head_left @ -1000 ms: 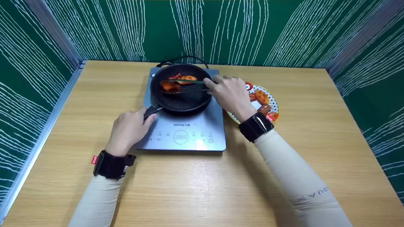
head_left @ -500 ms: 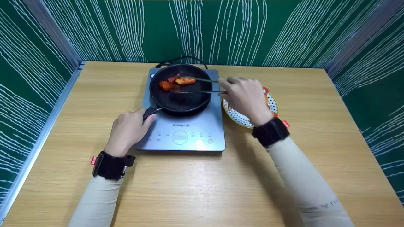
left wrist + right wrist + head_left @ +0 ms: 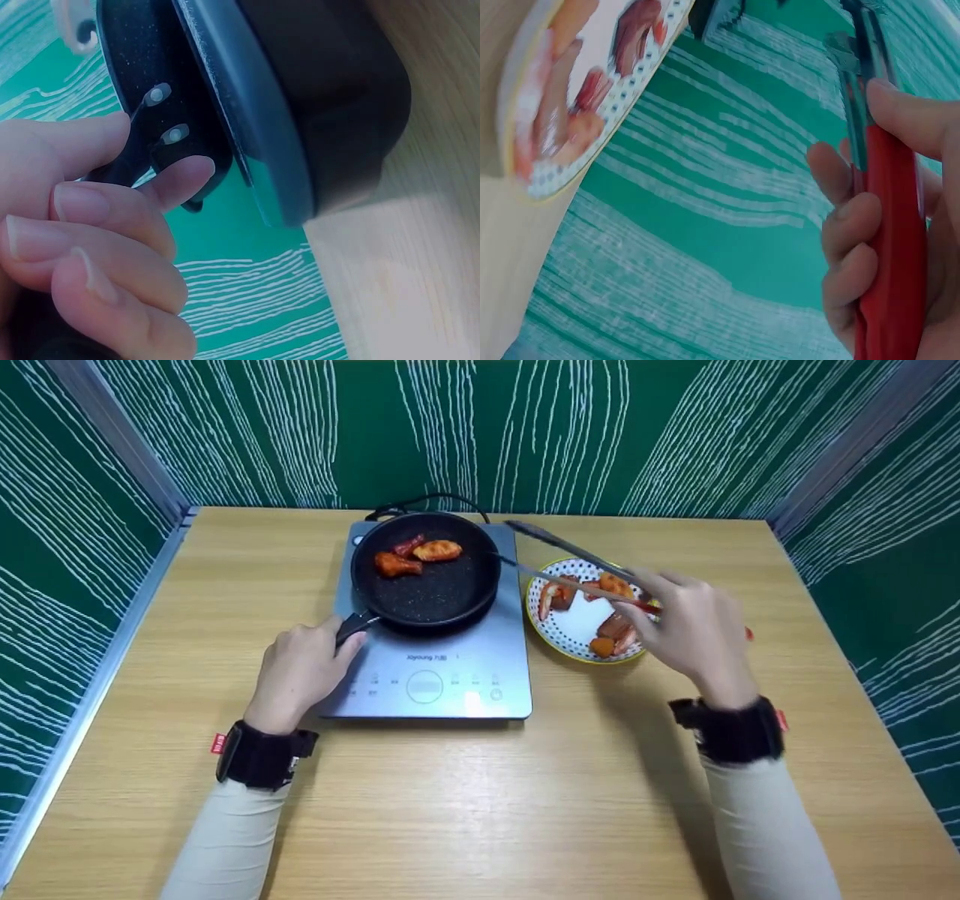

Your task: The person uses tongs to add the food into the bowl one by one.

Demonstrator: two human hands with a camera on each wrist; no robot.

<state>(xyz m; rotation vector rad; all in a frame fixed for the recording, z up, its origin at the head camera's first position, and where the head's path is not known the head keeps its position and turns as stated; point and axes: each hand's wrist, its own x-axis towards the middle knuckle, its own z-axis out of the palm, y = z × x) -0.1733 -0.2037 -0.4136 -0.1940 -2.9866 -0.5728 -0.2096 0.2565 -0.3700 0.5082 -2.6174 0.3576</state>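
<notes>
My left hand [image 3: 304, 679] grips the black handle [image 3: 356, 626] of a frying pan [image 3: 435, 596], which sits on an induction cooktop [image 3: 480, 649]. Inside the pan lie a drumstick [image 3: 397, 565], a chicken wing [image 3: 437, 550] and a small dark-red piece [image 3: 409, 545]. My right hand [image 3: 694, 634] holds kitchen tongs [image 3: 559, 542] beside the right edge of the plate. Their two arms are spread, with nothing between the tips, and reach left over the plate [image 3: 574, 626] toward the pan. In the right wrist view, fingers wrap the tongs' red handle [image 3: 892, 247].
Shrimp [image 3: 550, 598], brown meat pieces [image 3: 615, 628] and an orange-brown piece [image 3: 615, 585] lie on the dotted plate, right of the cooktop. A black cord [image 3: 450, 496] runs behind the cooktop. Green walls with white streaks [image 3: 375, 435] border the wooden table [image 3: 450, 810].
My right hand has moved right and toward me with the tongs, from the pan to the plate. The tongs have left the drumstick, which lies in the pan. My left hand keeps its grip.
</notes>
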